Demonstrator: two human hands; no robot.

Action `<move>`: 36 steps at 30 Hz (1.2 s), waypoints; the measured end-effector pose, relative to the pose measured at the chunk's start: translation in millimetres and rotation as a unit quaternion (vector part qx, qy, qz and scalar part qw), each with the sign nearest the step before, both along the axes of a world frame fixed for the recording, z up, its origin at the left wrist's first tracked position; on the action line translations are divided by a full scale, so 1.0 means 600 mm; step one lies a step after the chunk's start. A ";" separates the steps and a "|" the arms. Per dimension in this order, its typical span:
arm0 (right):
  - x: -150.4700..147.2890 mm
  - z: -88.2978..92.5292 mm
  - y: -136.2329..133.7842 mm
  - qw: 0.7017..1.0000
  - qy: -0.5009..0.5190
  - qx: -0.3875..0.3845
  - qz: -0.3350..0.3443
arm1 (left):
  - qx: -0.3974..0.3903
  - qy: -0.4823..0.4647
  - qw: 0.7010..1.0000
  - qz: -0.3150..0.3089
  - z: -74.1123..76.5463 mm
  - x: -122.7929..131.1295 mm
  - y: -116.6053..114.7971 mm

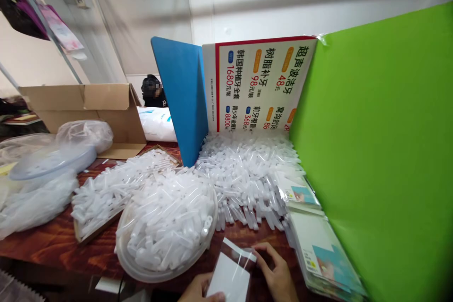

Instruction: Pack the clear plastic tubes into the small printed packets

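Observation:
At the bottom middle, a clear plastic bag with a white card inside is held slightly tilted. My left hand grips its lower left side, thumb across the front. The fingers of my right hand are pinched at the upper right corner, by the white strip near the bag's opening. Just left of the bag stands a round tub heaped with small translucent white plastic tubes. Beyond my hands, a loose pile of similar tubes covers the table.
To the right, stacks of packaged cards lie along a tall green panel. A printed board and a blue panel stand behind the pile. Leftward are a shallow tray of tubes, plastic bags and a cardboard box. A person is behind.

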State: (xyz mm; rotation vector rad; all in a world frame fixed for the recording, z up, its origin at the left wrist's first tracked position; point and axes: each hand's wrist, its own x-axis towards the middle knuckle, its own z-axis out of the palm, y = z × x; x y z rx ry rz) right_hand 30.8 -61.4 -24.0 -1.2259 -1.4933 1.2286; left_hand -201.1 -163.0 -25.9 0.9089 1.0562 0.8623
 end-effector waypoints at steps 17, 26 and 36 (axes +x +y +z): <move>-0.043 0.037 -0.007 0.970 0.067 -0.134 0.189 | 0.012 -0.012 0.996 -0.092 0.057 -0.043 -0.021; -0.103 0.002 -0.023 0.919 0.144 -0.283 0.235 | -0.034 -0.045 0.996 -0.066 0.083 -0.054 -0.038; -0.096 0.019 -0.032 0.921 0.209 -0.262 0.198 | -0.021 -0.086 0.994 -0.068 0.077 -0.043 -0.032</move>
